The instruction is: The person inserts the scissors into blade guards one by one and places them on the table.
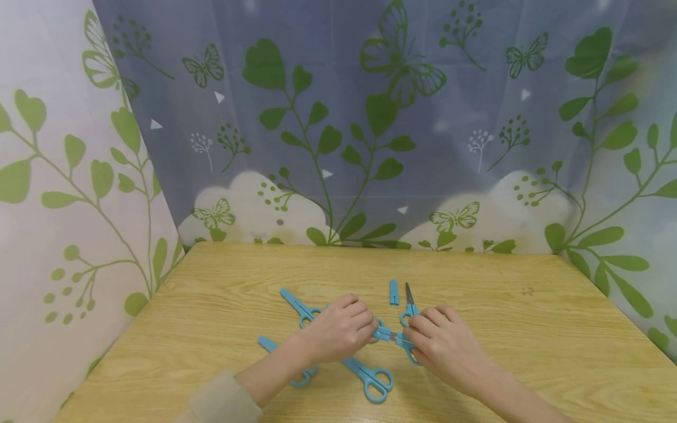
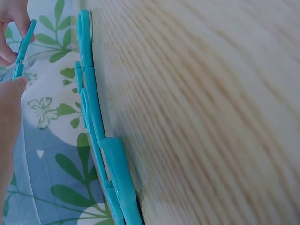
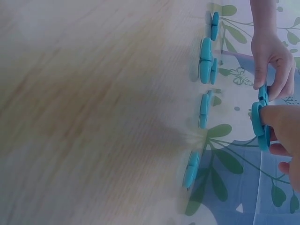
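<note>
Over the table, my right hand (image 1: 449,346) grips the blue handles (image 1: 409,350) of a pair of scissors. My left hand (image 1: 338,330) pinches the blue blade cover (image 1: 383,333) of the same scissors. A short stretch of metal blade shows between cover and handles. The right wrist view has the left hand (image 3: 273,56) at the cover end and the right hand (image 3: 286,123) around the handle loops (image 3: 257,119). Just beyond my right hand lie uncovered scissors (image 1: 409,298), with a loose blue cover (image 1: 394,292) beside them.
Covered blue scissors (image 1: 294,302) lie at the left of the wooden table (image 1: 476,282). Another pair (image 1: 267,343) sits nearer, partly hidden by my left arm. A third (image 1: 372,379) lies in front of the hands. Patterned cloth (image 1: 328,117) hangs behind the table.
</note>
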Motion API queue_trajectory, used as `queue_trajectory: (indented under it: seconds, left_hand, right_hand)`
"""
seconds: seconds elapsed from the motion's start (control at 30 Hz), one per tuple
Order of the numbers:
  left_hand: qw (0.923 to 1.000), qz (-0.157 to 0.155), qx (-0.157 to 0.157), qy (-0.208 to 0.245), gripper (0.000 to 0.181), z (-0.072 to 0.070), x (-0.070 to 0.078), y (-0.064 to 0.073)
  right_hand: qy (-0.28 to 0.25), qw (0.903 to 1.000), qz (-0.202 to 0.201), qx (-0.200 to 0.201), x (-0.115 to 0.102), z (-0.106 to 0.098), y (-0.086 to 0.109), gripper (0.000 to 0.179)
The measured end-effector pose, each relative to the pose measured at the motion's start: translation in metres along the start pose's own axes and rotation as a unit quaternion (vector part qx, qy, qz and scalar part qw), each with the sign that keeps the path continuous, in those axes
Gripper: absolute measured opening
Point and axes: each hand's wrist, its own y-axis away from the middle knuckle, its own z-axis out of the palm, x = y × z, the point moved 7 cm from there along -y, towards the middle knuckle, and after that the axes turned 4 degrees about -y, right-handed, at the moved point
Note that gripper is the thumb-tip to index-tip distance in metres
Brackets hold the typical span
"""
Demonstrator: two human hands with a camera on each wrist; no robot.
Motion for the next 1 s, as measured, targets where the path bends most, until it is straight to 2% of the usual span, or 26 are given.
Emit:
queue_trajectory:
  seconds: [0.2,0.43,0.77,1.0]
  left_hand:
    - [0.9995,-0.017,-0.023,0.016,0.016,0.0025,-0.0007,0.0001]
    - [0.9993,-0.016,-0.027,0.021,0.014,0.0036,0.0005,-0.0001]
    - [0.9999,0.007,0.011,-0.002,0.014,0.0034,0.0034,0.0002]
    - [0.9999,0.009,0.015,-0.002,0.013,0.0025,0.0046,-0.0012]
  right_hand:
    - [-0.006,1.0,0.004,0.001,0.0005,0.0006,-0.0007,0.031]
    - [-0.005,0.9999,0.003,-0.009,-0.0003,0.0025,-0.001,0.032]
    - [-0.011,0.9999,0.002,-0.006,-0.0018,0.0038,-0.0017,0.033]
    - [-0.015,0.9999,0.006,-0.004,-0.0017,0.0037,-0.0008,0.032]
